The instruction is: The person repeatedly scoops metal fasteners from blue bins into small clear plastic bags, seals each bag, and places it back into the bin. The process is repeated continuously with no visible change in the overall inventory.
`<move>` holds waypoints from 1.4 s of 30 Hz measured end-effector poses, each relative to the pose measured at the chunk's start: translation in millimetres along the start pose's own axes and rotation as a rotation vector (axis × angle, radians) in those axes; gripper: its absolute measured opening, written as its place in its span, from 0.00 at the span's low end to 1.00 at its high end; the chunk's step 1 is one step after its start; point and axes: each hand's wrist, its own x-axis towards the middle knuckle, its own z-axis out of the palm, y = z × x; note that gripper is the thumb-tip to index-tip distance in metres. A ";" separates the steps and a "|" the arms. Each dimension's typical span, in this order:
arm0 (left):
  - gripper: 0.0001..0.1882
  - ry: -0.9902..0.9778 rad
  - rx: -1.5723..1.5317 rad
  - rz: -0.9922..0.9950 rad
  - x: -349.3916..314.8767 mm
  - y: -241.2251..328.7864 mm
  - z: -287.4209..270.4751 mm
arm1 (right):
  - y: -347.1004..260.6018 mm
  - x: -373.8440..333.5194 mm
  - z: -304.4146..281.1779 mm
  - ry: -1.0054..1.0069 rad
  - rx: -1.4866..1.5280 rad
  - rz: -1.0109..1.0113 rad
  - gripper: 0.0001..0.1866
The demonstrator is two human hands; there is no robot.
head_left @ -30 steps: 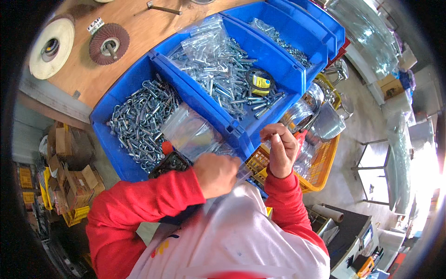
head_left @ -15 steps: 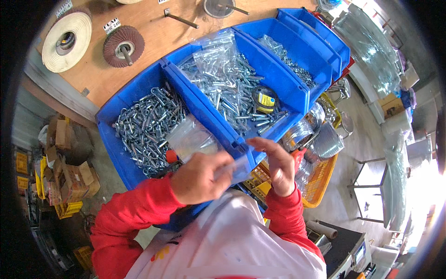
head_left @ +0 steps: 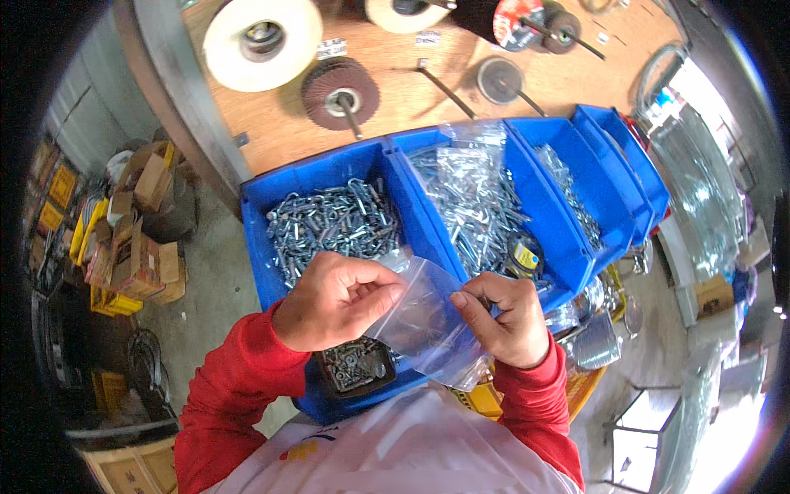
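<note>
The left forearm (head_left: 243, 370) and right forearm (head_left: 531, 391), both red-sleeved, extend forward from either side of the torso (head_left: 387, 449) and angle inward. The left hand (head_left: 333, 300) points rightward, thumb and index finger pinched. The right hand (head_left: 508, 319) faces it, set apart, fingers curled, thumb pointing up and leftward.

The clear bag (head_left: 428, 317) spans the gap between the left hand (head_left: 337, 300) and the right hand (head_left: 508, 319), blocking a direct pass there. Beyond the left hand, the left blue bin (head_left: 258, 247) lies open from above over its bolts (head_left: 329, 221), while metal rods (head_left: 448, 93) jut from the wooden board (head_left: 395, 99) behind.
</note>
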 end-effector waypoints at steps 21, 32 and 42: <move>0.09 0.225 -0.436 -0.288 -63.5 -39.7 18.6 | 5.1 17.3 98.6 -0.298 0.213 -0.345 0.06; 0.10 0.416 -0.071 -0.075 -50.1 -28.9 17.9 | 6.0 22.3 99.7 -0.063 0.060 -0.301 0.04; 0.06 0.340 0.015 0.008 -32.8 -32.0 15.8 | 2.3 25.1 84.9 -0.027 -0.015 -0.287 0.03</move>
